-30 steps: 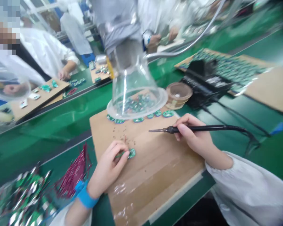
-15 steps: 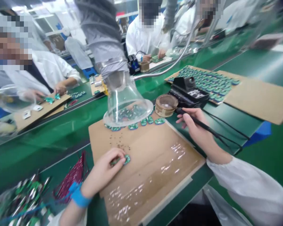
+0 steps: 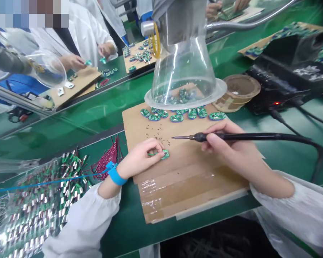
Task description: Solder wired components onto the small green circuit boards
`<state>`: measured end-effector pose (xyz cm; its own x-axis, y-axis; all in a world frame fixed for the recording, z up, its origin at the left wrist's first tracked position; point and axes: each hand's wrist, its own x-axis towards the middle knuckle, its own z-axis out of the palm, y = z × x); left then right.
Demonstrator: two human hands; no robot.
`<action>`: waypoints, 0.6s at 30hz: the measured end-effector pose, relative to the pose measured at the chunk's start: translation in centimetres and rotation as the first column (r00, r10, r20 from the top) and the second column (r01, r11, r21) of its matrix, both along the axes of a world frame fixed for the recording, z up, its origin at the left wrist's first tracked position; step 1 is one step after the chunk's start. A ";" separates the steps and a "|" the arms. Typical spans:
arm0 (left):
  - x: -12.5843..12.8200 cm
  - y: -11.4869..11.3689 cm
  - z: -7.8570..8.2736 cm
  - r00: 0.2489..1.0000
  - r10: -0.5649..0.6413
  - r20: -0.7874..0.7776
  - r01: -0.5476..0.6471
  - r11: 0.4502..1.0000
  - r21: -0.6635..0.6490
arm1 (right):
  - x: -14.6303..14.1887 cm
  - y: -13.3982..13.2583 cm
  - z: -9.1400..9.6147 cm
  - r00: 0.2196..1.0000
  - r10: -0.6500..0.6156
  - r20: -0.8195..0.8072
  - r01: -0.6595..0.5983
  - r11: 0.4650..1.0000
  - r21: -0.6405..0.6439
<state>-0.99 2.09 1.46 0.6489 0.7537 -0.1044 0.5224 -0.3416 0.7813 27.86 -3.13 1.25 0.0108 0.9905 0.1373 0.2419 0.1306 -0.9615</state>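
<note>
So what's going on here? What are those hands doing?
A person is working at a green bench. The left hand pinches a small green circuit board on a brown cardboard sheet, and a blue wrist strap circles that wrist. The right hand holds a black soldering iron, its tip near the board but not touching it. More green circuit boards lie in a row beside a clear plastic funnel-shaped hood.

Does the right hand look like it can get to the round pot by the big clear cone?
Probably yes. The right hand, holding the soldering iron, sits just in front of the round pot, with nothing standing between them.
</note>
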 end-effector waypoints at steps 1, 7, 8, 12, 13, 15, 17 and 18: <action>0.0 0.1 0.0 1.000 -0.010 -0.003 0.010 1.000 -0.002 | -0.4 0.2 -0.3 0.999 0.019 -0.030 -0.019 1.000 -0.001; 0.0 0.4 0.3 0.998 -0.066 -0.011 0.066 0.998 0.001 | -0.8 0.3 -2.1 0.989 0.095 -0.114 -0.102 0.993 -0.056; 0.1 0.4 0.4 0.998 -0.066 -0.017 0.066 0.998 -0.005 | -0.7 0.3 -2.2 0.989 0.108 -0.105 -0.113 0.992 -0.050; 0.2 0.3 0.2 0.999 -0.034 -0.021 0.033 0.999 -0.033 | -0.3 0.1 -2.0 0.985 0.163 -0.052 -0.163 0.986 -0.012; 0.2 0.3 0.2 0.999 -0.029 -0.017 0.029 0.999 -0.044 | -0.3 0.1 -2.0 0.985 0.166 -0.039 -0.167 0.986 -0.006; 0.2 0.4 0.1 0.999 -0.029 -0.014 0.029 0.997 -0.066 | -0.2 0.1 -2.0 0.986 0.168 -0.018 -0.168 0.986 0.000; 0.1 0.6 0.2 0.999 -0.039 -0.010 0.038 0.995 -0.092 | -0.2 0.1 -2.0 0.985 0.173 -0.001 -0.173 0.985 0.005; 0.0 0.7 0.3 0.999 -0.047 -0.004 0.046 0.993 -0.108 | -0.2 0.1 -2.1 0.984 0.177 0.005 -0.177 0.984 0.007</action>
<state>-1.01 2.82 1.75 0.6820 0.7069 -0.1878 0.5134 -0.2799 0.8112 27.71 -3.07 -0.80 -0.1653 0.9756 0.1444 0.2186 0.1790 -0.9592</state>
